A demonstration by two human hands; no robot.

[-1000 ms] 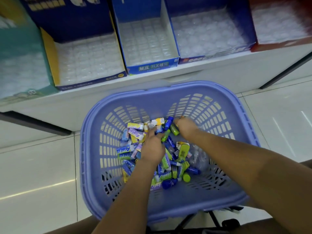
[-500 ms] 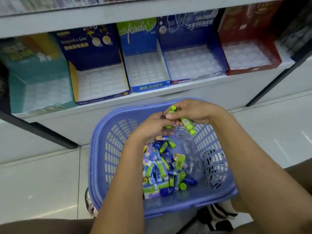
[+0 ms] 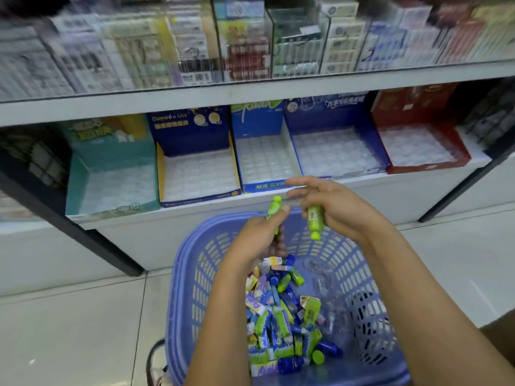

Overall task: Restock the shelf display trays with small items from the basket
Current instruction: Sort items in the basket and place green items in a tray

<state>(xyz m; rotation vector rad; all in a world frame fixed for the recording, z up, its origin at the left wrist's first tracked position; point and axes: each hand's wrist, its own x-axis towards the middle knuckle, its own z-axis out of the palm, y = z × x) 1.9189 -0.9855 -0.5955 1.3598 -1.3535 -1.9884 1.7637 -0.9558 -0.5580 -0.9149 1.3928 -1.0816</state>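
The white shelf (image 3: pixel 390 196) filled the upper half of the view. Its top board carried blurred rows of boxed goods (image 3: pixel 245 45). Below it lay pale floor tiles (image 3: pixel 69 316). A lilac slotted basket (image 3: pixel 192 274) stood in front of the shelf, close to the person.

On the lower ledge five display trays sat side by side, each lined with a clear dimpled insert: a teal tray (image 3: pixel 111 188) at the left, then a dark blue tray (image 3: pixel 198 176) with a yellow side wall, a narrow blue tray (image 3: pixel 264 162), a wider blue tray (image 3: pixel 334 151) and a red tray (image 3: pixel 418 146).

A pile of small items (image 3: pixel 281 316), green, blue and purple packs and tiny bottles, lay on the basket's floor toward its left side.

Both hands were raised above the basket's far rim, just in front of the ledge. The left hand (image 3: pixel 259 238) pinched a small green bottle (image 3: pixel 274 207) with its cap up. The right hand (image 3: pixel 342 210) curled its fingers round a second green bottle (image 3: pixel 315 221), cap pointing down. The two bottles were near each other but apart.
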